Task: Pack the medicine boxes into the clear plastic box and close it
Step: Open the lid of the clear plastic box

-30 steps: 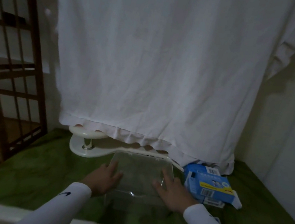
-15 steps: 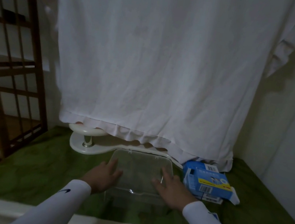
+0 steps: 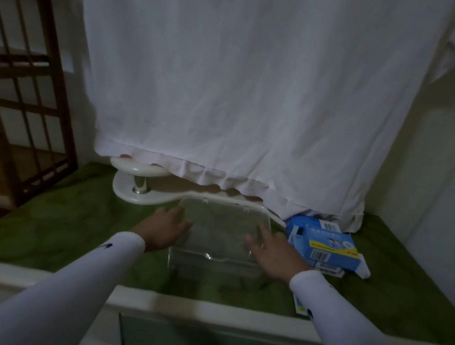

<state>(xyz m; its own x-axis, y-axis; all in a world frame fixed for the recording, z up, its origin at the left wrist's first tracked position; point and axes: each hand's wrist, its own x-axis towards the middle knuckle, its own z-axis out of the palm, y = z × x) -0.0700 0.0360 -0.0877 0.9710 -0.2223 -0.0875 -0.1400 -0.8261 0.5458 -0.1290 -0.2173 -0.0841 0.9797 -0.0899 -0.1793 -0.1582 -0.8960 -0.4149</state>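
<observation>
Over on the left stands a dark wooden rack [image 3: 14,78], rising beside a table covered in green cloth [image 3: 66,225]. At the back of the table, a white stand [image 3: 142,186] with a short metal post sits half under the hem of a big white sheet [image 3: 232,85] that hangs down across the wall. The left hand [image 3: 162,229], in a long white sleeve, lies flat and spread against the left edge of the clear plastic box [image 3: 220,235], fingers stretched forward, pressing on it rather than gripping anything. The box sits in the middle of the cloth, its see-through lid [image 3: 222,221] down on top, and as far as the dim light lets me see, there is nothing inside it. The right hand [image 3: 273,252] is likewise open and flat, palm down on the right side of the lid, fingers pointing away from the person. Just beside that hand, to the right of the box, the blue medicine boxes [image 3: 327,245] lie stacked on the cloth, close under the sheet's hem. Another small carton [image 3: 301,307] peeks out from under the right sleeve; most of it is hidden.
</observation>
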